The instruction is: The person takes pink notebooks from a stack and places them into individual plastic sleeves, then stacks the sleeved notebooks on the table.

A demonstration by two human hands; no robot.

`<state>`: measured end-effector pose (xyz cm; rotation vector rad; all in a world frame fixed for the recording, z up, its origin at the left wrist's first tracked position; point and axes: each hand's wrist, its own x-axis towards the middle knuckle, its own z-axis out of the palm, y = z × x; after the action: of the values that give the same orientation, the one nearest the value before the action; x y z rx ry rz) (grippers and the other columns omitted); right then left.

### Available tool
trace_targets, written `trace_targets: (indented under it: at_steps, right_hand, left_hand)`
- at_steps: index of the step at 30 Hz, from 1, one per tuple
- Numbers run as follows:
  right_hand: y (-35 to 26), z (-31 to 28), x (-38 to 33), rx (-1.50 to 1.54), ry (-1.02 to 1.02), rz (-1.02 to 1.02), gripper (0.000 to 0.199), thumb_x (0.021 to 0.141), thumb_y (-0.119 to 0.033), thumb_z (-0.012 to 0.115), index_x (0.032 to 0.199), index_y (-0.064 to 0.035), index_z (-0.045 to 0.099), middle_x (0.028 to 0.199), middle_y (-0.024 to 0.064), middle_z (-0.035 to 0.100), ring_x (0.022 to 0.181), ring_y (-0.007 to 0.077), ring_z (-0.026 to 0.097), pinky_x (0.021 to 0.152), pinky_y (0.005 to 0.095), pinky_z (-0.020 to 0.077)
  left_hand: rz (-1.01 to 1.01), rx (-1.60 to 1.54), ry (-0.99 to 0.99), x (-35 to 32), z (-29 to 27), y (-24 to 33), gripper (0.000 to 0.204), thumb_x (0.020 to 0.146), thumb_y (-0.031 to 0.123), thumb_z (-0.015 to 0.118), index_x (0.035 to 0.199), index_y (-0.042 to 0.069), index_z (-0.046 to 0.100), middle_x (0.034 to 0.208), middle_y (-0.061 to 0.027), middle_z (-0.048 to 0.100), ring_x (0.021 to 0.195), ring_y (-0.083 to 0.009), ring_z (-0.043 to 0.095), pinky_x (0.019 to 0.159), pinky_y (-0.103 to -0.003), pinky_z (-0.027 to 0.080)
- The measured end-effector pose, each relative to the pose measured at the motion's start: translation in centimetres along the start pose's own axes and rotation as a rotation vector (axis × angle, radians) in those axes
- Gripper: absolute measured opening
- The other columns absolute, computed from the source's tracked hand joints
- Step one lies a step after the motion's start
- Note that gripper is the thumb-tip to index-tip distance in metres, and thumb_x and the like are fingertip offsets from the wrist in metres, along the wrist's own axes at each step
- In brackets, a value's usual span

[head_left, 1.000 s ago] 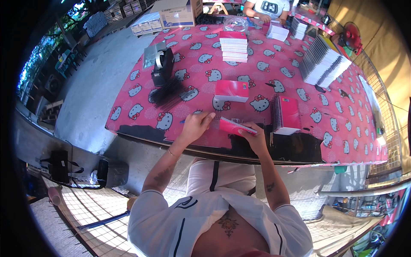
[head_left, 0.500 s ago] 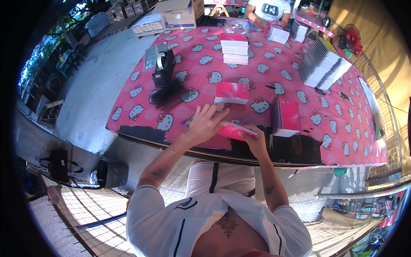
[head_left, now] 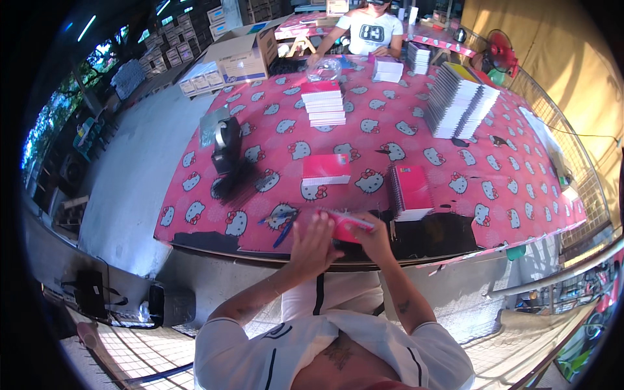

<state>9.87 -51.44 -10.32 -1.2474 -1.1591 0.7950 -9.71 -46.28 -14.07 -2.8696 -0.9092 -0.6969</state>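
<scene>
We stand at a long surface covered in pink cloth printed with white cartoon cat faces. A person in a white shirt sits at its far end.

Largest item: an open brown cardboard box at the far left corner. Next, a tall fanned stack of spiral-bound notebooks far right, then a neat stack of red-covered notebooks at far centre, well apart from us. A black tape dispenser stands to the left. Nearer lie a single red notebook and a red spiral-bound notebook, just right of our hands. A blue pen rests near the front edge.

Our item: a small red-and-white booklet, held just above the near edge. Our right hand has its grip closed on the booklet from beneath and behind. Our left hand lies flat against the booklet's left end, fingers spread, pressing rather than clasping.

Judgement: the work goes best if the right hand steadies the booklet while the left smooths along it, keeping edges aligned. The pen sits close under the left wrist and could be knocked; the spiral notebook crowds the right.
</scene>
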Motion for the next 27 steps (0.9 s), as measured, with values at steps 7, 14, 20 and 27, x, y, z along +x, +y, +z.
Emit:
trace_targets:
  at_steps: [7,14,20,27]
  right_hand:
    - [-0.5,-0.5,0.0,0.014,-0.034,-0.007,0.020,0.089,-0.007,0.072,0.107,-0.0005,0.070,0.092,0.0067,0.071,0.087,0.0079,0.060,0.081,0.0261,0.0494]
    - [2.2,-0.2,0.5,-0.046,-0.098,0.012,0.024,0.086,-0.009,0.074,0.109,-0.0007,0.070,0.094,0.0093,0.072,0.087,0.0108,0.063,0.082,0.0277,0.0507]
    - [4.0,-0.7,0.2,-0.069,-0.167,-0.033,0.031,0.086,-0.009,0.073,0.115,-0.0009,0.068,0.101,0.0118,0.072,0.093,0.0130,0.066,0.086,0.0298,0.0511]
    - [2.9,-0.6,-0.2,-0.132,-0.270,0.101,0.034,0.085,-0.008,0.072,0.118,-0.0022,0.068,0.099,0.0149,0.073,0.088,0.0157,0.069,0.082,0.0302,0.0524]
  left_hand:
    - [0.108,-0.114,0.104,0.3,-1.3,1.8,0.081,0.094,0.057,0.048,0.146,-0.004,0.037,0.151,-0.0269,0.037,0.142,-0.0421,0.034,0.109,-0.067,0.021]
    - [0.040,0.047,-0.017,2.6,-1.5,0.0,0.085,0.094,0.059,0.046,0.149,-0.004,0.030,0.157,-0.0270,0.024,0.147,-0.0435,0.021,0.112,-0.070,0.011]
    - [-0.025,0.084,0.016,4.9,-3.3,0.8,0.087,0.093,0.057,0.047,0.149,-0.006,0.029,0.157,-0.0274,0.024,0.147,-0.0432,0.023,0.111,-0.071,0.010]
    - [0.015,0.035,0.006,2.8,-1.7,1.8,0.088,0.092,0.057,0.049,0.148,-0.007,0.030,0.156,-0.0271,0.027,0.146,-0.0413,0.026,0.111,-0.071,0.010]
